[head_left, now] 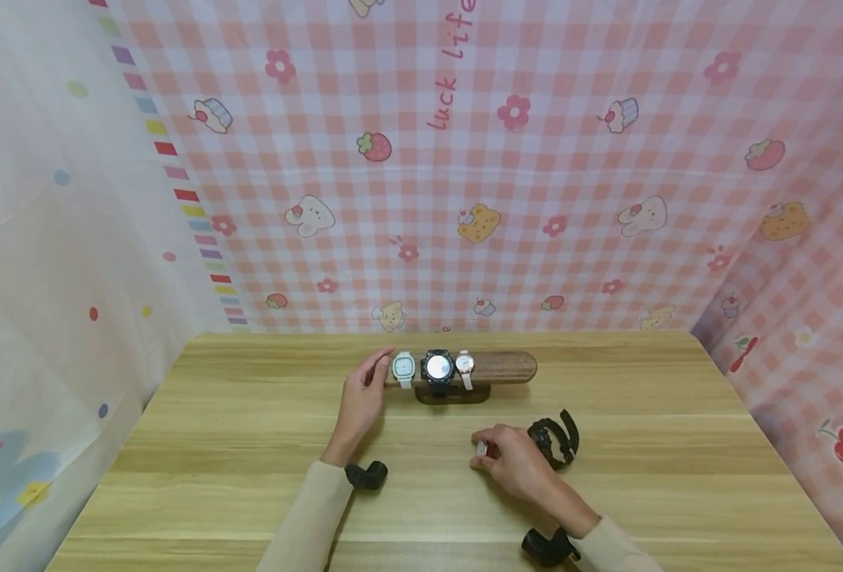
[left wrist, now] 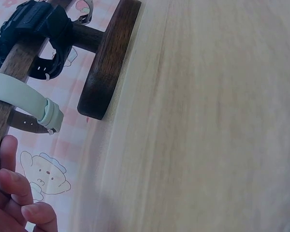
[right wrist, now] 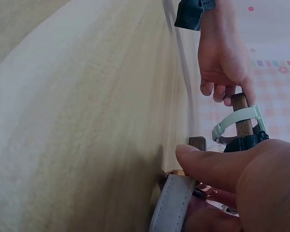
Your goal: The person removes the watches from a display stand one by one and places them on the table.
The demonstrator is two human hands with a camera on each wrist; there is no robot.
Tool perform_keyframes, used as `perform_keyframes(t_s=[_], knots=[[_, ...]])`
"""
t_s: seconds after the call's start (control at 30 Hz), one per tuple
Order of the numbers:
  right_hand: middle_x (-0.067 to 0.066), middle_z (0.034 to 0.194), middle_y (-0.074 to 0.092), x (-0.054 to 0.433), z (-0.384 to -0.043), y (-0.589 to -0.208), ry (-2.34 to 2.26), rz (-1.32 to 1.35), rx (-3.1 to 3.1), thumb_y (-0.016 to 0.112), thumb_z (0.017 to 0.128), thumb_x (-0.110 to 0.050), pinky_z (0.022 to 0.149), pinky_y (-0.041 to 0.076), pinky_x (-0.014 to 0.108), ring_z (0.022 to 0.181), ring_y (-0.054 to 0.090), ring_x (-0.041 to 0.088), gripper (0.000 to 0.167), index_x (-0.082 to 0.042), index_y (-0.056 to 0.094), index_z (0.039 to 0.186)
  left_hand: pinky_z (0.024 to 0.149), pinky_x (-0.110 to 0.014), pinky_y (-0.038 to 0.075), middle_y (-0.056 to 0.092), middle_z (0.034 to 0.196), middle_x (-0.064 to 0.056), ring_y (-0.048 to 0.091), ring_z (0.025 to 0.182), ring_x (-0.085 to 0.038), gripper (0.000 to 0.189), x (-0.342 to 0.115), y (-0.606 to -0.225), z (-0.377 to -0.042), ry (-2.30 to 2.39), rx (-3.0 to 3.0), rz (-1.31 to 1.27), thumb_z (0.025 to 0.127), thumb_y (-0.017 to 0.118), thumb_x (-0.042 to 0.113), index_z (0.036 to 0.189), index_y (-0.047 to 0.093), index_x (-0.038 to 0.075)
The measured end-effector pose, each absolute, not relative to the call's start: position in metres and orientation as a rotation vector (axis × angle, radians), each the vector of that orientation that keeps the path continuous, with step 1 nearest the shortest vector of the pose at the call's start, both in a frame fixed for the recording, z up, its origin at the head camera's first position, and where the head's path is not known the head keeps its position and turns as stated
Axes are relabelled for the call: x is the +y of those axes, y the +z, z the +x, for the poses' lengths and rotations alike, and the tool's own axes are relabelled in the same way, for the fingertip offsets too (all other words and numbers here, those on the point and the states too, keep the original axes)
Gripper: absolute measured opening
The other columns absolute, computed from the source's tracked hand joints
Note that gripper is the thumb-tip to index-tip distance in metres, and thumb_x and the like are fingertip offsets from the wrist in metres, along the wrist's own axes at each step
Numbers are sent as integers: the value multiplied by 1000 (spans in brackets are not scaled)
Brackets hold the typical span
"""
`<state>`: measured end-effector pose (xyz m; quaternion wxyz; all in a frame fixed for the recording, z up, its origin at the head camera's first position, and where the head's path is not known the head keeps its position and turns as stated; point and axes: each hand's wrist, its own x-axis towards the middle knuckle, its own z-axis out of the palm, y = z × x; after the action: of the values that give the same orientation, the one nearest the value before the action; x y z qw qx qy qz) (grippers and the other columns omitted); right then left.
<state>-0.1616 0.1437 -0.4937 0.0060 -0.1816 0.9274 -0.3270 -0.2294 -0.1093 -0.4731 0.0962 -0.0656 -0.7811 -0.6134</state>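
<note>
A dark wooden watch stand stands toward the back of the table. My left hand grips the left end of its bar, thumb and fingers around the wood. Along the bar sit a pale green square watch, a black watch and a small watch with a light strap. In front of the stand, my right hand pinches a white-strapped watch with rose-gold metal parts, its face mostly hidden by the fingers. Just beyond that hand lies a black watch, its strap curled.
The wooden table reaches back to a pink checked cloth, with more cloth hanging at both sides. Black devices are worn on the left wrist and right wrist.
</note>
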Motion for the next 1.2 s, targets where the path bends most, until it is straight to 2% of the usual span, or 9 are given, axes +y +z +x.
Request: perform_keyframes(t_s=[0.13, 0.3, 0.37, 0.5, 0.73, 0.9, 1.07, 1.13, 1.2], knots=[[0, 80, 65, 143, -161, -494, -1008, -572, 2912, 82, 79, -9, 62, 46, 22, 70, 55, 7, 31, 2, 74, 107, 68, -22, 43, 65, 104, -16, 51, 75, -20, 33, -109, -473, -229, -1809, -2313, -197, 105, 49, 16, 132, 62, 2], [-1, 79, 63, 143, -161, -493, -984, -574, 2917, 82, 79, -10, 61, 45, 22, 70, 54, 7, 31, 1, 74, 107, 70, -23, 42, 66, 112, -14, 52, 81, -36, 32, -109, -472, -229, -1807, -2307, -194, 105, 49, 16, 132, 63, 4], [0, 79, 63, 143, -161, -492, -983, -577, 2914, 81, 79, -10, 61, 45, 22, 70, 54, 8, 31, 1, 74, 107, 71, -23, 43, 66, 111, -15, 53, 83, -37, 32, -109, -472, -229, -1804, -2306, -191, 105, 49, 16, 132, 63, 4], [1, 81, 64, 143, -162, -491, -992, -587, 2910, 81, 79, -9, 62, 45, 22, 71, 54, 7, 31, 1, 73, 108, 69, -23, 42, 65, 105, -16, 52, 81, -33, 32, -109, -472, -229, -1797, -2303, -189, 105, 49, 15, 132, 62, 2], [1, 83, 66, 142, -163, -489, -997, -576, 2921, 82, 78, -10, 64, 47, 23, 72, 56, 7, 34, -1, 72, 110, 73, -21, 43, 66, 117, -17, 56, 92, -43, 31, -109, -472, -231, -1817, -2288, -206, 105, 50, 15, 131, 63, 3], [-2, 80, 64, 143, -162, -487, -977, -549, 2945, 83, 78, -12, 65, 48, 25, 71, 55, 6, 38, -1, 71, 113, 73, -20, 44, 65, 116, -20, 55, 93, -42, 32, -110, -474, -231, -1839, -2282, -213, 105, 50, 14, 131, 62, 2], [-3, 79, 66, 146, -162, -481, -988, -503, 2950, 84, 77, -12, 69, 51, 29, 73, 59, 8, 40, -2, 70, 114, 73, -20, 45, 66, 119, -16, 56, 91, -32, 32, -110, -475, -231, -1829, -2280, -210, 105, 50, 15, 131, 62, 1], [-4, 78, 65, 148, -163, -477, -997, -474, 2947, 84, 78, -11, 67, 50, 28, 71, 58, 8, 41, -3, 70, 116, 72, -20, 45, 66, 115, -17, 56, 90, -33, 32, -110, -475, -230, -1830, -2280, -210, 105, 50, 15, 131, 62, 0], [-4, 78, 63, 149, -164, -470, -1009, -447, 2935, 82, 80, -11, 59, 46, 25, 64, 53, 7, 41, -4, 69, 119, 71, -19, 44, 66, 112, -18, 56, 90, -37, 33, -110, -475, -230, -1836, -2283, -210, 105, 50, 15, 131, 62, 0]])
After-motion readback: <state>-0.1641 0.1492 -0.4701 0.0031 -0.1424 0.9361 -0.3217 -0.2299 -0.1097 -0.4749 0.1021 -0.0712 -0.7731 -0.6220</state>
